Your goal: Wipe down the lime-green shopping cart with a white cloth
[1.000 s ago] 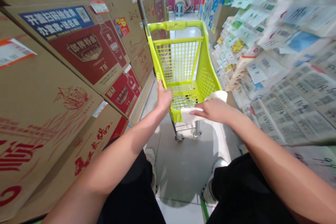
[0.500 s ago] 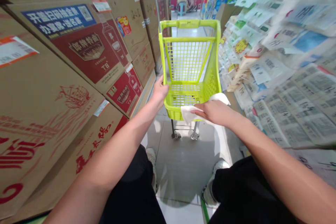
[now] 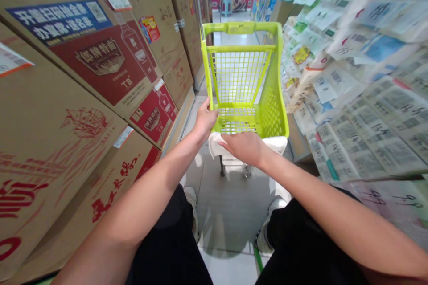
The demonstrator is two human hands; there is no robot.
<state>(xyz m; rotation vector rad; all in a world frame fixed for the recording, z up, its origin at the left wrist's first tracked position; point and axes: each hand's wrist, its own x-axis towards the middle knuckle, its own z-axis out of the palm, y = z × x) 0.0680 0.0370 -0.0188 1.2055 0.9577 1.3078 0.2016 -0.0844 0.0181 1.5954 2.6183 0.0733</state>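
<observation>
Shop, supermkt-type: narrow tiled aisle. L side = wall of stacked printed cartons, several w/ orange-edged price tags; R side = big pile of pkgd goods, plus sheets w/ handwritten nos. Yellow-green mesh-sided shopping cart mid-aisle, std. shop eqpt.

A lime-green latticed cart stands upright over there, its side edge in the left hand; beneath the right hand, a rumpled white cloth drapes along the cart's near edge.
</observation>
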